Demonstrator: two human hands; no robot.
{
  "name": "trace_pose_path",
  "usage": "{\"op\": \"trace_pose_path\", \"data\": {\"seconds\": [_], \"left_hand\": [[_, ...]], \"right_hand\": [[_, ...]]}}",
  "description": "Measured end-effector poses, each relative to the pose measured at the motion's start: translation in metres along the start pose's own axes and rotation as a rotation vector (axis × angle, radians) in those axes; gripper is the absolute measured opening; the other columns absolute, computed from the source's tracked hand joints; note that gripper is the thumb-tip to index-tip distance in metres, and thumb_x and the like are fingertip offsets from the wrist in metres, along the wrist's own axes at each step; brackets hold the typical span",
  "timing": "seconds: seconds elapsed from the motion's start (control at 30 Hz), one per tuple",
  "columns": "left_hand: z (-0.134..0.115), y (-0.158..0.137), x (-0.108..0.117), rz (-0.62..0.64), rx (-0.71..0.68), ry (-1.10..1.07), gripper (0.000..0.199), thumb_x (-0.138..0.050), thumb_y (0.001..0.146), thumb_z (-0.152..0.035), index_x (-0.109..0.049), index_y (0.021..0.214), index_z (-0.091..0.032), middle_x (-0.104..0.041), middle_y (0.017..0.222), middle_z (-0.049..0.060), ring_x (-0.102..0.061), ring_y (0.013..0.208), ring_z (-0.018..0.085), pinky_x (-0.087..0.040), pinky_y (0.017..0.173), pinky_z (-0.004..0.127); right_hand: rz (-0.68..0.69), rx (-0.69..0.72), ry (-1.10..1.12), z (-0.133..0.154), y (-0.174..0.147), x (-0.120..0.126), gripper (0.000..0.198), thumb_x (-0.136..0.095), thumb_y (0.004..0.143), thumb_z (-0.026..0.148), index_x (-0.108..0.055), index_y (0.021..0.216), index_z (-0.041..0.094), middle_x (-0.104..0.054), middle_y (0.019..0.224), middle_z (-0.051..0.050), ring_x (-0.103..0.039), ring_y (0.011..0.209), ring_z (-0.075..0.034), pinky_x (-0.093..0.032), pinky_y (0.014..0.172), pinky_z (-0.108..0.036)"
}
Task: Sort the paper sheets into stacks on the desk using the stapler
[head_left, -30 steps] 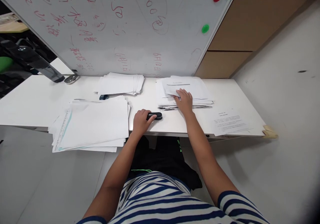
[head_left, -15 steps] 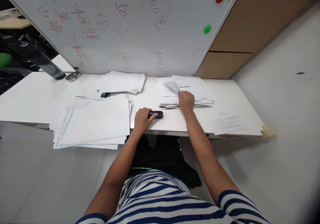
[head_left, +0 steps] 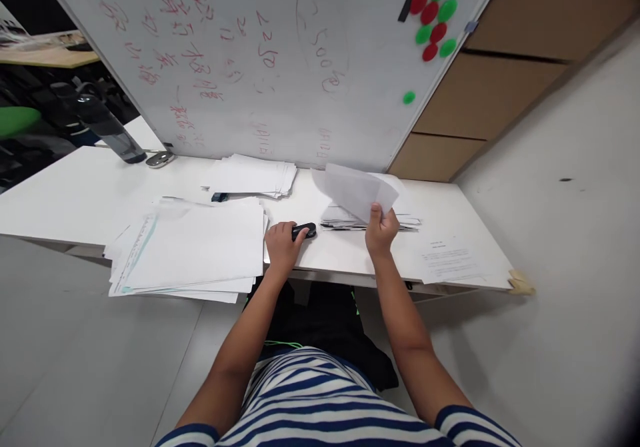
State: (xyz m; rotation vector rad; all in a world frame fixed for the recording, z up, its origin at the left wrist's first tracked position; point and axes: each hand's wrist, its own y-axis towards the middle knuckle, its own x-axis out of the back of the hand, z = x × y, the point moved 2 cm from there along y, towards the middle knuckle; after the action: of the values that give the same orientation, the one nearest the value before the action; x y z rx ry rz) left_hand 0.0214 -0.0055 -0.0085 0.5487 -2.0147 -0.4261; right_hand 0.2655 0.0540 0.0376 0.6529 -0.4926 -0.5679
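Observation:
My left hand (head_left: 283, 246) is wrapped round a small black stapler (head_left: 307, 231) at the front of the white desk (head_left: 340, 254). To its right, my right hand (head_left: 381, 231) pinches a sheet of paper (head_left: 353, 190) between thumb and fingers. That sheet is raised and tilted over a stack of papers (head_left: 334, 219), partly hiding it. Left of the stapler lies a wide pile of papers (head_left: 205, 244), overhanging the front edge. Behind it rests another paper stack (head_left: 250, 175). One printed sheet (head_left: 450, 259) lies flat at the right end.
A whiteboard (head_left: 295, 127) with red writing and round magnets stands along the back. A dark bottle (head_left: 113, 129) and a computer mouse (head_left: 160, 160) are at the back left. A small dark object (head_left: 219, 197) shows between the left piles. Brown boxes (head_left: 453, 100) and a wall border the right.
My right hand has lifted the sheet off the right stack, turning thumb-up. My left hand still holds the stapler on the desk. The camera view has shifted slightly.

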Motion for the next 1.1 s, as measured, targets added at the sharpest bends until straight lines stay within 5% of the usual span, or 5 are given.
{"op": "trace_pose_path", "data": {"seconds": [0.2, 0.33, 0.53, 0.8, 1.1], "left_hand": [[-0.023, -0.006, 0.031, -0.026, 0.033, -0.521, 0.057, -0.062, 0.085, -0.053, -0.050, 0.131, -0.020, -0.058, 0.131, 0.014, -0.051, 0.126, 0.027, -0.039, 0.105, 0.042], [-0.042, -0.014, 0.050, 0.131, 0.259, -0.856, 0.034, -0.066, 0.082, -0.050, -0.063, 0.102, -0.022, -0.068, 0.097, 0.004, -0.064, 0.091, 0.018, -0.049, 0.081, 0.031], [-0.046, -0.015, 0.059, 0.072, 0.272, -0.864, 0.028, -0.071, 0.079, -0.046, -0.063, 0.069, -0.021, -0.062, 0.069, -0.001, -0.058, 0.068, 0.013, -0.045, 0.066, 0.027], [-0.052, -0.006, 0.058, 0.062, 0.238, -1.023, 0.026, -0.069, 0.081, -0.046, -0.065, 0.086, -0.022, -0.069, 0.085, 0.001, -0.064, 0.083, 0.016, -0.051, 0.080, 0.030], [-0.045, 0.012, 0.049, 0.496, 0.469, -1.246, 0.052, -0.082, 0.065, -0.047, -0.069, 0.104, -0.017, -0.074, 0.103, 0.012, -0.070, 0.089, 0.025, -0.057, 0.078, 0.038]], "right_hand": [[0.089, -0.098, 0.114, 0.035, -0.025, 0.042, 0.043, -0.049, 0.091, 0.055, -0.069, 0.101, 0.018, -0.074, 0.092, -0.010, -0.069, 0.090, -0.026, -0.052, 0.080, -0.038], [0.119, -0.137, 0.118, 0.041, -0.037, 0.057, 0.042, -0.053, 0.089, 0.055, -0.071, 0.098, 0.019, -0.075, 0.090, -0.009, -0.069, 0.088, -0.027, -0.053, 0.077, -0.038], [0.187, -0.166, 0.137, 0.045, -0.044, 0.064, 0.042, -0.050, 0.092, 0.054, -0.071, 0.096, 0.019, -0.074, 0.087, -0.007, -0.067, 0.081, -0.024, -0.052, 0.070, -0.035], [0.111, -0.186, 0.109, 0.051, -0.042, 0.059, 0.044, -0.050, 0.089, 0.059, -0.070, 0.091, 0.020, -0.070, 0.069, -0.004, -0.066, 0.064, -0.022, -0.048, 0.056, -0.030], [-0.081, -0.049, 0.043, 0.041, -0.059, 0.029, 0.055, -0.047, 0.081, 0.073, -0.065, 0.089, 0.022, -0.072, 0.076, -0.012, -0.071, 0.077, -0.031, -0.055, 0.069, -0.044]]}}
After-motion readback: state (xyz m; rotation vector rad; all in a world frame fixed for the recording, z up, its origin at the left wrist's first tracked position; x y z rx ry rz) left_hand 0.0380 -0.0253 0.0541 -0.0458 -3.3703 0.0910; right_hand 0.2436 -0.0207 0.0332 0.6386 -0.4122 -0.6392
